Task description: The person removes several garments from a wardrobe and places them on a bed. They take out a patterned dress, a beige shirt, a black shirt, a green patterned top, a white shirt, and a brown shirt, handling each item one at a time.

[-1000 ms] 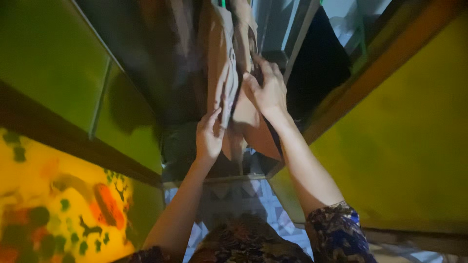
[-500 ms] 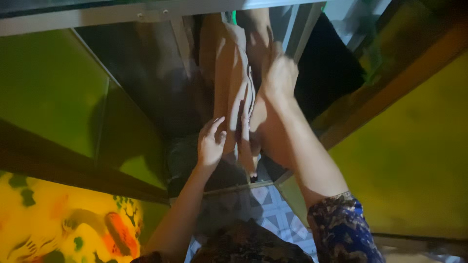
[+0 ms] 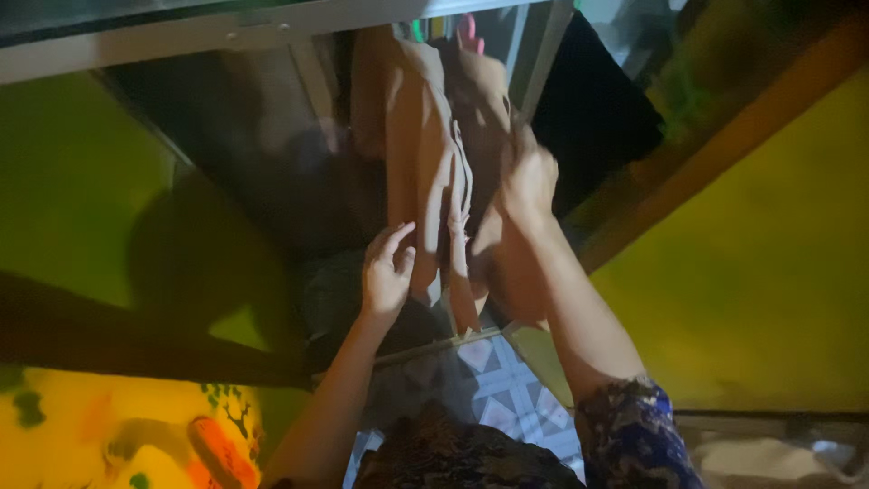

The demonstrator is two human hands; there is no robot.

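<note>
The brown garment [image 3: 425, 172] is hung inside an open cupboard, directly ahead of and above both hands. Its long axis is vertical: the top is carried near the cupboard's upper frame [image 3: 181, 41], and the lower edge is seen close to the bottom sill [image 3: 434, 346]. A pale strip along the front opening is run down the middle of the cloth.

The left hand [image 3: 387, 272] is placed low on the garment, near its hem. The fingers are partly curled and are laid against the left panel; whether cloth is actually pinched between them cannot be told.

The right hand [image 3: 528, 177] is raised higher, at mid-height on the right panel. It is turned away from the camera, and its fingers are folded into the cloth, so a grip on the fabric is judged likely but is not clearly shown.

Both hands are in contact with the garment. The right hand is nearer to the hanging point at the top; the left hand is nearer to the free lower edge.

A dark garment [image 3: 593, 118] is hung just to the right. Green doors [image 3: 751, 272] are stood open on either side, and a tiled floor [image 3: 507, 389] is visible below.
</note>
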